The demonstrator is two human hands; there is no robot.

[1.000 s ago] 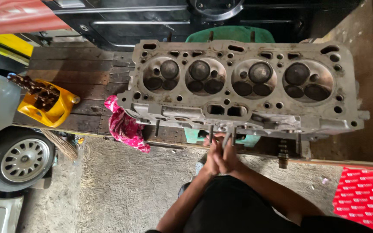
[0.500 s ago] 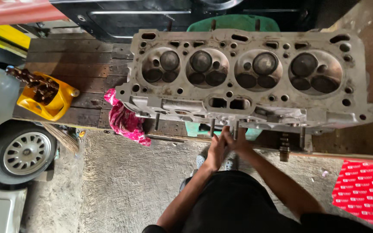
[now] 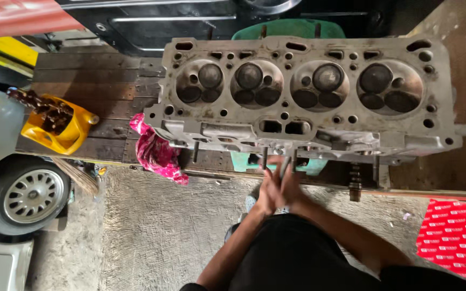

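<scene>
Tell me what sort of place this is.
Likely a car repair workshop: an engine cylinder head lies on a wooden bench, a car wheel stands beside it, and a yellow container holds metal parts.

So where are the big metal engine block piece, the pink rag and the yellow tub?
Engine cylinder head [image 3: 303,116], head view: on its flat grey face below the round chambers.
Pink rag [image 3: 156,152], head view: middle of the crumpled cloth.
Yellow tub [image 3: 66,139], head view: its front wall.
</scene>
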